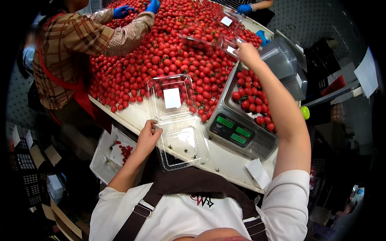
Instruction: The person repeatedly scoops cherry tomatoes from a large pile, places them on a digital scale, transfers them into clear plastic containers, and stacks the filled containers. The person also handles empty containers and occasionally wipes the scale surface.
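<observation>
open clamshell [177, 120] left of scale [237, 132], tomatoes [169, 56] behind

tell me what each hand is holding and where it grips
Left hand: open clear plastic clamshell box, by its left edge at the hinge. Right hand: second clear clamshell, by its corner.

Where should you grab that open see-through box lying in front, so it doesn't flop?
Probably the hinge fold of the empty clear clamshell box, from its left side, where the left hand already pinches it. The lid lies flat open, so the fold between the halves looks stiffest.

White long sleeves pushed up past the elbows, a dark brown apron with buckled straps, bare hands.
</observation>
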{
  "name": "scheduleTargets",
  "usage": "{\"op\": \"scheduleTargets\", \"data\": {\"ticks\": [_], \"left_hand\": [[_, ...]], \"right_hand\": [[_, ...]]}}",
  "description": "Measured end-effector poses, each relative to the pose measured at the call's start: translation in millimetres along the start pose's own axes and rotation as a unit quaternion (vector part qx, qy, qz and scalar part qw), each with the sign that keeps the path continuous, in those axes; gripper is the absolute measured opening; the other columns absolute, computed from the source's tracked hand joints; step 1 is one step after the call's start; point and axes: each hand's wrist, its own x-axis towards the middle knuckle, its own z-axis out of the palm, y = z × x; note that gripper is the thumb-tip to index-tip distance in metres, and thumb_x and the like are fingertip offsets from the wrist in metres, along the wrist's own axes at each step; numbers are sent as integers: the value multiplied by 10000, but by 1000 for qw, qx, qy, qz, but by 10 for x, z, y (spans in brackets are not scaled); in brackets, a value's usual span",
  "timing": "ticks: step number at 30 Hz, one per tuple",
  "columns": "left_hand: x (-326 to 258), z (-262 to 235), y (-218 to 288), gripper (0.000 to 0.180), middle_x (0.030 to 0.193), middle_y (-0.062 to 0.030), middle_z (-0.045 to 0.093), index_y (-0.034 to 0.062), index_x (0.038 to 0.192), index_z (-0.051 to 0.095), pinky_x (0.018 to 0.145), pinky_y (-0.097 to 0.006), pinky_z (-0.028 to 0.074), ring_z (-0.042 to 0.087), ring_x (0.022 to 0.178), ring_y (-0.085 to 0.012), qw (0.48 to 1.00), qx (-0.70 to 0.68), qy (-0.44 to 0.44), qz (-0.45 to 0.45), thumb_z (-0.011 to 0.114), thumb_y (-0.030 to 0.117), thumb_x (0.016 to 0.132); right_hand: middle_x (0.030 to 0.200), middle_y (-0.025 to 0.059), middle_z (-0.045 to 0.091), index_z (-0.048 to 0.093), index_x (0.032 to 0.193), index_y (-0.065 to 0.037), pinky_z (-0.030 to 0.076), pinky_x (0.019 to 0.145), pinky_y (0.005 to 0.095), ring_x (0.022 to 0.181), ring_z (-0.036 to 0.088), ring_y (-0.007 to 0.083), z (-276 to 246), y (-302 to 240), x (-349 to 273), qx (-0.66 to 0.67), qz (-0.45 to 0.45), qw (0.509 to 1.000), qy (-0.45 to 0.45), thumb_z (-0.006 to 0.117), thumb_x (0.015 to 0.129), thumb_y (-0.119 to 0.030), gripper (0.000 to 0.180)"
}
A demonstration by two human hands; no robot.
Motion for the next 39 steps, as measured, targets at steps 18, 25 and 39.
{"op": "scheduleTargets", "data": {"ticks": [18, 25, 39], "left_hand": [[56, -61, 58, 280, 1033, -100, 643, -13, 1208, 519, 819, -278, 489, 618, 912, -152, 991, -128, 28, -3, 567, 47, 938], [-19, -112, 148, 297, 1115, -106, 656, -13, 1250, 476, 847, -293, 495, 615, 1013, -169, 986, -115, 104, 56, 495, 91, 973], [628, -288, -4, 514, 1244, -217, 589, -37, 1363, 471, 920, -364, 476, 604, 1057, -260, 976, 40, 197, 83, 626, 278, 987]], "right_hand": [[1012, 188, 713, 712, 1044, -79, 529, 855, 484, 956, 677, 381, 20, 61, 108, 43, 27, 996, 79, 608, 904, -261, 252], [818, 119, 706, 693, 1056, 6, 513, 718, 290, 741, 656, 141, -549, -179, -1399, 255, 36, 951, 169, 634, 961, -172, 209], [822, 14, 676, 707, 1060, -4, 498, 667, 236, 734, 627, 81, -577, 112, -3731, 344, 238, 898, 135, 620, 985, -101, 150]]}}
